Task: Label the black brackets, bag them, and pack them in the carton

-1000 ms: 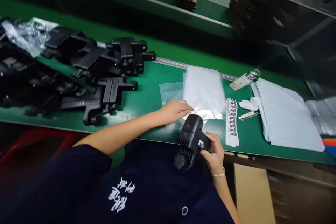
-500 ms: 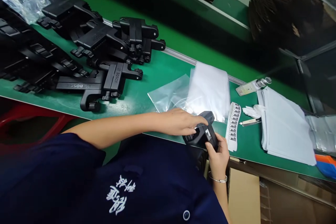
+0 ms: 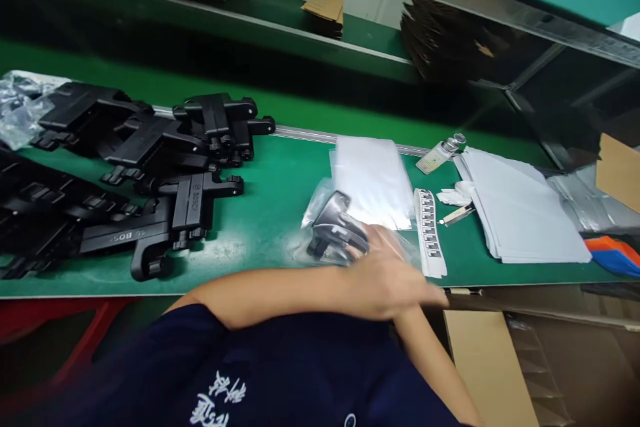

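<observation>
While the left hand (image 3: 385, 283) crosses in front, blurred, with one digit stretched to the right, I cannot tell whether its fingers grip anything. Behind it, the partly hidden right hand (image 3: 384, 240) seems to have its fingers curled around a compact black plastic device with a small white label (image 3: 334, 215), which sits at their left, just over the bench. Crumpled clear plastic film (image 3: 406, 247) surrounds this piece, so bagging it looks at least begun; whether the film is sealed does not show. Just beyond the fingers lies a flat stack of translucent white plastic bags (image 3: 370, 173). Well to their left, a heap of black T-shaped plastic parts (image 3: 193, 203) shows no film on its nearest pieces, apparently work left over.
</observation>
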Tool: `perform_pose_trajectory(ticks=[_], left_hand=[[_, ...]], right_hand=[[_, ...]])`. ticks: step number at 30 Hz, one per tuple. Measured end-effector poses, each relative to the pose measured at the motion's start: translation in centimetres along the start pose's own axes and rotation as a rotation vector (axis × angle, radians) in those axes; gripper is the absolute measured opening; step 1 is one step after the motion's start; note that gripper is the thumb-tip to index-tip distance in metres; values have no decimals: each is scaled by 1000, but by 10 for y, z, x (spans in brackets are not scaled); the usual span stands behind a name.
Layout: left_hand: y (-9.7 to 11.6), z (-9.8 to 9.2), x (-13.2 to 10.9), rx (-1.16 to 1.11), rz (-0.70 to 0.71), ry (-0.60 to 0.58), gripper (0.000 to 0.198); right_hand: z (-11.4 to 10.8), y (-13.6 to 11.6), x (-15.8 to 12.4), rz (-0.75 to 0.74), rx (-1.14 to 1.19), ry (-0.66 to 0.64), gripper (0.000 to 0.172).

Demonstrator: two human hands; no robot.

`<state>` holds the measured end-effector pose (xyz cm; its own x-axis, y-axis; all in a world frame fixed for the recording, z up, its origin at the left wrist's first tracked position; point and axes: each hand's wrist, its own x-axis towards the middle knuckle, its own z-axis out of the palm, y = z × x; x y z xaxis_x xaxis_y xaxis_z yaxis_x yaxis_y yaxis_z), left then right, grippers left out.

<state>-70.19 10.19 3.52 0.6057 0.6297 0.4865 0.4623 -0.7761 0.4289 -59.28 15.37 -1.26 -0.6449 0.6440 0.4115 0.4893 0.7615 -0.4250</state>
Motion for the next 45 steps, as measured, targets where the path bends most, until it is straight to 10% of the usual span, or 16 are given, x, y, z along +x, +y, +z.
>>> perform_pose_trajectory(ticks=[5, 8, 12, 15, 20, 26, 28, 31, 35, 40, 45], left_hand=[[15, -41, -1, -48, 252, -118, 37], [-9, -94, -29, 108, -121, -129, 37], [-46, -120, -49, 11, -411, -482, 48], [-53, -104, -51, -250, -386, -589, 60], [-45, -73, -52, -332, -552, -422, 69], [-49, -57, -48, -307, -894, 69, 59], [-46, -49, -40, -265, -904, 127, 63], [-32, -30, -24, -189, -814, 41, 85], [-18, -7, -7, -46, -512, -46, 75], [-16, 9, 23, -83, -326, -171, 41], [-1, 35, 60, -254, -304, -383, 78]], right_hand=[[-18, -19, 22, -289, -86, -61, 29], [-32, -28, 19, -462, -227, -73, 29], [-38, -35, 13, -712, -278, -26, 28], [-38, -38, 14, -629, -191, -134, 26], [-48, -30, 16, -501, -74, -302, 29], [-100, 3, -13, 103, 130, 457, 39], [-109, -4, -22, -1, 126, 396, 38], [-103, -17, -17, -49, 116, -20, 63], [-105, 9, -9, 174, 316, -387, 50], [-121, 35, -54, 216, 206, 8, 77], [-143, 32, -101, 123, 168, -89, 38]])
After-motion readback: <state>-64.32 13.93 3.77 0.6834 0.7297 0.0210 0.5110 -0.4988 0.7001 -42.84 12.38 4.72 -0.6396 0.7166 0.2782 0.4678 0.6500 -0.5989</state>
